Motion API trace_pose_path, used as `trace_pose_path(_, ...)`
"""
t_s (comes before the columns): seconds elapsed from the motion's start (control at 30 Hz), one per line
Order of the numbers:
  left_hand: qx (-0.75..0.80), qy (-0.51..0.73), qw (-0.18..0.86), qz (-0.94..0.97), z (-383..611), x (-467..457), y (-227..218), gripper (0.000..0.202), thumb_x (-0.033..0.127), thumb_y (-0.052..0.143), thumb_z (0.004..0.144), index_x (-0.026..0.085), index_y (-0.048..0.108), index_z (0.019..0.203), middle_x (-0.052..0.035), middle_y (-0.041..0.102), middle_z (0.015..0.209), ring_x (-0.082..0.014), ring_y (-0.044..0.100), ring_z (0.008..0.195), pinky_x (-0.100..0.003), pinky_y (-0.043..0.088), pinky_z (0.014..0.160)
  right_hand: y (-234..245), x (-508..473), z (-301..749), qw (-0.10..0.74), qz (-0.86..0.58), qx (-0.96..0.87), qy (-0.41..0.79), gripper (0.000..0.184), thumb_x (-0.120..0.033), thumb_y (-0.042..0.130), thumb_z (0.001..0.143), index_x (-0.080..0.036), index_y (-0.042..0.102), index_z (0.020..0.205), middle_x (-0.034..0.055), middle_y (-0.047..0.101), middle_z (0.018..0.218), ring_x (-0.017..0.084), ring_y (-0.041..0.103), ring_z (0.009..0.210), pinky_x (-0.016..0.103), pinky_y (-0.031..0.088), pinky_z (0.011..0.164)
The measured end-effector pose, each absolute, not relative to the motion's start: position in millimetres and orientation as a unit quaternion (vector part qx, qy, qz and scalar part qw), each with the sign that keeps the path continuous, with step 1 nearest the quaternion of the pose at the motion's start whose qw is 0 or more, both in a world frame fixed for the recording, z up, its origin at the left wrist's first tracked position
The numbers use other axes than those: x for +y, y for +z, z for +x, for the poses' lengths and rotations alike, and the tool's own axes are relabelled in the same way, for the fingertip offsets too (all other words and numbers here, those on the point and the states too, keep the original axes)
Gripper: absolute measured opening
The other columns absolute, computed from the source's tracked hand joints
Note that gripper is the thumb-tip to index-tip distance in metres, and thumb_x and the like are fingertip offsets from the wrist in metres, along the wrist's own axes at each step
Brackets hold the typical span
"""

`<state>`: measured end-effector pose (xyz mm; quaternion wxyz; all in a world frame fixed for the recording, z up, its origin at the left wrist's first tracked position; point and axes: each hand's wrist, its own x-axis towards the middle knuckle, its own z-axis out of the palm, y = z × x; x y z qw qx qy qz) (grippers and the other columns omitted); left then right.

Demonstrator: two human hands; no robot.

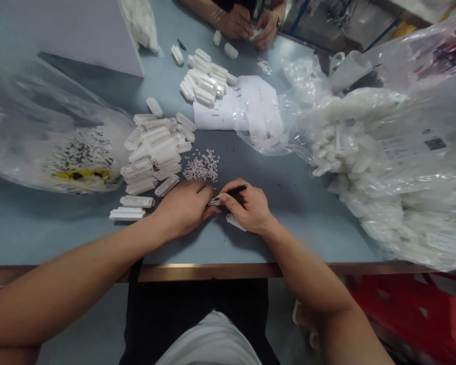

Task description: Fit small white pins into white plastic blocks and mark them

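Note:
My left hand [187,207] is closed around a white slotted plastic housing [214,202], most of which its fingers hide. My right hand [250,207] pinches a slim black pen-like tool [237,189], and its thumb meets the housing's end. Under the right hand another white housing [235,221] lies on the table, partly covered. Just beyond my hands is a loose heap of tiny white pieces [201,167]. Left of it rises a pile of white plastic housings [155,147], with a few single ones nearer me.
A clear bag of small pieces [79,152] lies left. Large plastic bags of white parts [387,152] fill the right side. Paper sheets [216,115] and more housings [205,76] lie ahead. Across the table, a co-worker's hands [251,28] hold something small and white.

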<state>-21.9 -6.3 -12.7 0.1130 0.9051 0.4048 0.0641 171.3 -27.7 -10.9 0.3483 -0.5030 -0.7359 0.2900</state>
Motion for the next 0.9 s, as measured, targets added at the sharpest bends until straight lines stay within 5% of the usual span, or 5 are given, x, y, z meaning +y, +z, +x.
trace_pose_path(0.57, 0.412, 0.053, 0.138, 0.899, -21.5, -6.2, -11.1, 0.027, 0.039, 0.053, 0.092, 0.014, 0.064, 0.094, -0.0115, 0.064, 0.088, -0.0256, 0.062, 0.084, -0.037, 0.046, 0.076, -11.6, -26.7, 168.7, 0.318, -0.428, -0.81, 0.245, 0.014, -0.032, 0.05, 0.096, -0.022, 0.058, 0.091, 0.0017, 0.067, 0.082, 0.014, 0.063, 0.077, 0.025, 0.047, 0.074)
trace_pose_path(0.9, 0.408, 0.052, 0.128, 0.903, -21.1, -6.6, -8.4, 0.03, 0.042, 0.054, 0.092, 0.014, 0.064, 0.095, -0.0123, 0.064, 0.09, -0.0266, 0.063, 0.085, -0.037, 0.046, 0.075, -12.2, -27.5, 172.1, 0.329, -0.478, -0.764, 0.282, 0.014, -0.036, 0.055, 0.093, -0.023, 0.061, 0.092, 0.0001, 0.068, 0.084, 0.012, 0.063, 0.071, 0.023, 0.048, 0.068)
